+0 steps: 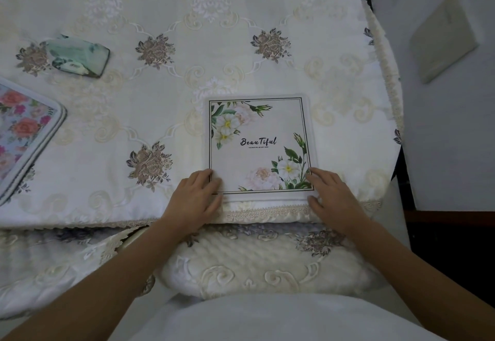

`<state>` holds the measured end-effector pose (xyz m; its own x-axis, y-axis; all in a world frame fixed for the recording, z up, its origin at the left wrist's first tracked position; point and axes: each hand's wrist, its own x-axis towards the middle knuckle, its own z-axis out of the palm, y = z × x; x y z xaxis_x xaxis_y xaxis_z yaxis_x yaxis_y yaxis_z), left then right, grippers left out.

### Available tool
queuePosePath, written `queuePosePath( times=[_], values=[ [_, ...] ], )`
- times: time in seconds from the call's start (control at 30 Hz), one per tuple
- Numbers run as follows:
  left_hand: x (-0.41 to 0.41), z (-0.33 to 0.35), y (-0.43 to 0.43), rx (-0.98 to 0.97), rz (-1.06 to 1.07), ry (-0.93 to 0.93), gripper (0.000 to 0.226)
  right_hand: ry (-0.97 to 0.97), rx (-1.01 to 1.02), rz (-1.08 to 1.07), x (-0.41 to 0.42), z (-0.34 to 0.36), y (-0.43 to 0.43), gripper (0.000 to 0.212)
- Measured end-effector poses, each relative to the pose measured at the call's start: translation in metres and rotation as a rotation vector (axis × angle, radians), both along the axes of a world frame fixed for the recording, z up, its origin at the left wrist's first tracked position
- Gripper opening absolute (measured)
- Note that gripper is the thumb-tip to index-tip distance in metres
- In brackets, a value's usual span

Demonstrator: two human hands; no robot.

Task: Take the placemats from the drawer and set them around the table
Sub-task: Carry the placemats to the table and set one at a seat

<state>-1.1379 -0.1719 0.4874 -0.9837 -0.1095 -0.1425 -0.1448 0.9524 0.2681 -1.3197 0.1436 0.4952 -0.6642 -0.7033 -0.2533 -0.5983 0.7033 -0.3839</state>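
Embroidered cloth covers counter. I see placemat square between hands: left hand, right hand equally near, fingers flat on near corners, gripping nothing.

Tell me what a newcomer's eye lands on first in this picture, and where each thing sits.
First the square white placemat printed with flowers and the word "Beautiful", lying at the table's near edge, with the left hand flat on its near left corner and the right hand on its near right corner. Next, the pink rose-patterned placemat at the far left edge, and a green marbled object beyond it on the embroidered tablecloth.
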Motion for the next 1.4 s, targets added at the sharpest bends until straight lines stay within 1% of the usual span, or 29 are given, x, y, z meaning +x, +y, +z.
queuePosePath(
  times=[0.17, 0.3, 0.5, 0.6, 0.7, 0.77, 0.87, 0.93, 1.07, 1.17, 1.27, 1.33, 1.4],
  values=[
    [-0.034, -0.005, -0.014, -0.03, 0.066, -0.04, 0.049, 0.005, 0.011, -0.045, -0.033, -0.005, -0.027, 0.057],
    [-0.07, -0.009, -0.032, -0.018, 0.119, -0.025, 0.054, 0.003, 0.005, -0.068, -0.067, -0.008, -0.054, 0.059],
    [-0.126, -0.012, -0.068, 0.003, 0.184, -0.001, 0.051, 0.002, 0.006, -0.103, -0.126, -0.011, -0.093, 0.06],
    [-0.146, -0.012, -0.079, -0.013, 0.196, 0.01, 0.052, 0.062, 0.025, -0.11, -0.147, -0.013, -0.112, 0.059],
    [-0.164, -0.01, -0.072, -0.039, 0.177, 0.032, 0.047, 0.111, 0.036, -0.065, -0.151, -0.012, -0.138, 0.06],
    [-0.177, -0.01, -0.058, -0.024, 0.125, 0.016, 0.046, 0.102, -0.001, -0.004, -0.144, -0.012, -0.158, 0.057],
    [-0.193, -0.012, -0.04, 0.019, 0.031, 0.019, 0.052, 0.071, -0.054, 0.086, -0.128, -0.014, -0.186, 0.055],
    [-0.198, -0.011, -0.036, 0.037, 0.025, 0.017, 0.054, 0.041, -0.053, 0.108, -0.121, -0.019, -0.195, 0.056],
    [-0.19, -0.014, -0.052, -0.021, 0.067, 0.013, 0.05, 0.066, -0.033, 0.08, -0.123, -0.022, -0.185, 0.054],
    [-0.174, -0.015, -0.075, -0.053, 0.144, 0.004, 0.052, 0.072, -0.015, -0.036, -0.131, -0.018, -0.159, 0.056],
    [-0.153, -0.014, -0.088, -0.025, 0.215, -0.042, 0.06, 0.075, 0.0, -0.108, -0.135, -0.015, -0.134, 0.059],
    [-0.145, -0.013, -0.087, -0.002, 0.22, -0.067, 0.066, 0.059, 0.029, -0.106, -0.133, -0.014, -0.124, 0.061],
    [-0.141, -0.012, -0.082, 0.021, 0.231, -0.06, 0.066, 0.053, 0.049, -0.103, -0.129, -0.012, -0.121, 0.062]
  ],
)
